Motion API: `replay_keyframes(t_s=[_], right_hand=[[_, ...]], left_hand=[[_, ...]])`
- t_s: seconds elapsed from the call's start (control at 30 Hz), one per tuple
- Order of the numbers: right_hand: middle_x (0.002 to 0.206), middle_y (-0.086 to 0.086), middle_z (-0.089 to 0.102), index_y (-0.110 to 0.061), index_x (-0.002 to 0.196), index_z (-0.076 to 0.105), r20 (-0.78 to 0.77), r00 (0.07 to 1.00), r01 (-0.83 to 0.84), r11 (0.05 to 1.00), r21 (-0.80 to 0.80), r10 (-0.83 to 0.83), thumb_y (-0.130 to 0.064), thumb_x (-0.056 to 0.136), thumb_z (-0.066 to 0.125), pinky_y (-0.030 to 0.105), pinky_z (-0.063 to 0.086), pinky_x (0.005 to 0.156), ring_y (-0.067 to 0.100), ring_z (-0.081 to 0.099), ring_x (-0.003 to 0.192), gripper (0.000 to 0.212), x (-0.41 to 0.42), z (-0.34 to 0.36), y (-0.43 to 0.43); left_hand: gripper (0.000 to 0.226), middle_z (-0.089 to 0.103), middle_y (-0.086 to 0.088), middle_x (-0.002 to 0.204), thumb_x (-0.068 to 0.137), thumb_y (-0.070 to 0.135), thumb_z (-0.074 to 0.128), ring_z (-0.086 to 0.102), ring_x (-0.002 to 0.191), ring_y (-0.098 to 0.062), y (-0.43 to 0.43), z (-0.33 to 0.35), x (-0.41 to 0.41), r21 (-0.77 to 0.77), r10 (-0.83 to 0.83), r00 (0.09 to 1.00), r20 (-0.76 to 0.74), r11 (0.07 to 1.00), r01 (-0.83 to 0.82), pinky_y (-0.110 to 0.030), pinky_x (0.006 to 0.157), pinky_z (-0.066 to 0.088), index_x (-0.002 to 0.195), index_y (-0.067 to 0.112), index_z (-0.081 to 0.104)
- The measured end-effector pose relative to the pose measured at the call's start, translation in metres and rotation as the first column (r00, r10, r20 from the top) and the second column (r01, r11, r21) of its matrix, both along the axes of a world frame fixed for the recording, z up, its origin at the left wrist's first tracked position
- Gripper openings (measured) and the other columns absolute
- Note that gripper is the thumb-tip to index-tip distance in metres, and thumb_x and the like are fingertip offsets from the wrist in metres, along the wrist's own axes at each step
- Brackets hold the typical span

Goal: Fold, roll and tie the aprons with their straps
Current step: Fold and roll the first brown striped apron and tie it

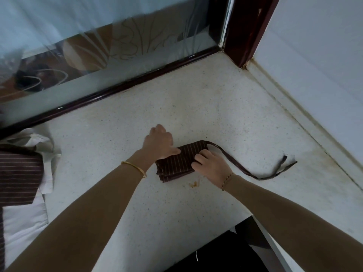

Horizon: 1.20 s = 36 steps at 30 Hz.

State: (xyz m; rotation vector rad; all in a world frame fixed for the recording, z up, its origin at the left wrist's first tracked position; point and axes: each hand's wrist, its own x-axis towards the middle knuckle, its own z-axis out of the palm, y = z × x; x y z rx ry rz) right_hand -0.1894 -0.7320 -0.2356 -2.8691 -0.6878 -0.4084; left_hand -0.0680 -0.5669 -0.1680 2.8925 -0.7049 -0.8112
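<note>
Though the left hand [159, 142] lays its thumb on the folded striped apron [181, 160], its curled fingers hide behind the knuckles, so whether they clamp the far edge cannot be told. The right hand [211, 164] curls its fingers over the bundle's right end, thumb unseen. Between both grips the bundle lies on the speckled countertop [176, 99], its long axis running near-left to far-right. A strap [259, 178] trails right of the grip. Far left, a cloth pile [21, 169] is cut off by the frame

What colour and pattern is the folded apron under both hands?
The apron is dark brown with thin pale stripes; head view.
</note>
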Motion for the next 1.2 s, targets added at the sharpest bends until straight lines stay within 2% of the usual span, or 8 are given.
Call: replay_keyframes(t_s=[0.2,0.33,0.43,0.57,0.8,0.93,1.03,1.2], right_hand=[[0.074,0.005,0.055,-0.014,0.076,0.046,0.110,0.992,-0.067,0.996,0.051,0.061,0.004,0.079,0.046,0.030,0.054,0.069,0.024,0.058,0.072,0.018,-0.007,-0.005,-0.016],[0.078,0.006,0.058,-0.014,0.082,0.045,0.028,1.000,-0.009,0.996,0.083,0.006,-0.001,0.076,0.042,0.026,0.051,0.065,0.020,0.053,0.084,0.014,-0.012,0.002,-0.029],[0.087,0.007,0.058,-0.008,0.084,0.054,-0.112,0.988,0.130,0.955,0.268,-0.103,0.000,0.074,0.044,0.027,0.049,0.062,0.018,0.049,0.085,0.017,-0.012,0.021,-0.038],[0.098,-0.006,0.054,-0.011,0.100,0.060,-0.352,0.818,0.575,0.638,0.512,-0.455,0.003,0.079,0.054,0.024,0.045,0.076,0.014,0.051,0.093,0.027,0.011,0.051,-0.051],[0.096,-0.001,0.064,-0.015,0.097,0.064,-0.497,0.744,0.648,0.662,0.376,-0.446,-0.016,0.090,0.058,0.025,0.041,0.078,0.016,0.051,0.096,0.009,0.035,0.067,-0.056],[0.080,0.003,0.064,-0.012,0.094,0.055,-0.569,0.732,0.653,0.626,0.427,-0.376,-0.016,0.095,0.051,0.033,0.051,0.071,0.019,0.060,0.077,0.006,0.045,0.083,-0.054],[0.073,-0.002,0.056,-0.010,0.092,0.056,-0.579,0.737,0.635,0.650,0.417,-0.349,-0.020,0.096,0.051,0.024,0.044,0.061,0.013,0.053,0.066,0.012,0.048,0.099,-0.047],[0.058,0.002,0.048,-0.008,0.074,0.057,-0.828,0.558,0.778,0.309,0.547,0.061,-0.025,0.096,0.051,0.020,0.031,0.038,0.010,0.036,0.040,0.028,0.034,0.100,-0.031]], left_hand=[[0.041,0.060,-0.009,0.101,0.080,0.026,0.073,0.058,0.097,-0.025,-0.033,-0.013,-0.018,-0.183,0.069,0.894,-0.442,0.969,-0.165,-0.032,0.076,0.046,0.108,0.001,0.058],[0.030,0.059,-0.006,0.110,0.081,0.020,0.072,0.055,0.101,-0.021,-0.038,-0.013,-0.023,-0.212,0.089,0.790,-0.606,0.940,-0.269,-0.029,0.084,0.045,0.106,0.012,0.057],[0.039,0.056,-0.007,0.120,0.084,0.018,0.069,0.052,0.106,-0.021,-0.036,-0.008,-0.022,-0.255,0.104,0.792,-0.601,0.915,-0.313,-0.031,0.090,0.044,0.119,0.012,0.054],[0.045,0.054,-0.003,0.122,0.087,0.017,0.066,0.050,0.105,-0.017,-0.036,0.005,-0.019,-0.317,0.043,0.846,-0.531,0.916,-0.245,-0.030,0.092,0.040,0.128,0.016,0.049],[0.043,0.055,-0.004,0.123,0.087,0.019,0.066,0.051,0.107,-0.018,-0.034,0.023,-0.012,-0.371,0.043,0.900,-0.434,0.902,-0.222,-0.031,0.095,0.040,0.127,0.015,0.050],[0.044,0.056,-0.006,0.124,0.087,0.021,0.066,0.053,0.112,-0.023,-0.030,0.026,-0.010,-0.359,0.111,0.902,-0.418,0.891,-0.277,-0.037,0.098,0.042,0.127,0.014,0.051],[0.043,0.056,-0.009,0.122,0.087,0.020,0.067,0.054,0.111,-0.025,-0.029,0.028,-0.009,-0.359,0.204,0.875,-0.438,0.853,-0.378,-0.037,0.096,0.044,0.125,0.011,0.051],[0.039,0.057,-0.012,0.119,0.084,0.016,0.069,0.055,0.109,-0.029,-0.034,0.032,-0.008,-0.405,0.335,0.815,-0.473,0.739,-0.538,-0.041,0.095,0.047,0.119,0.008,0.054]])
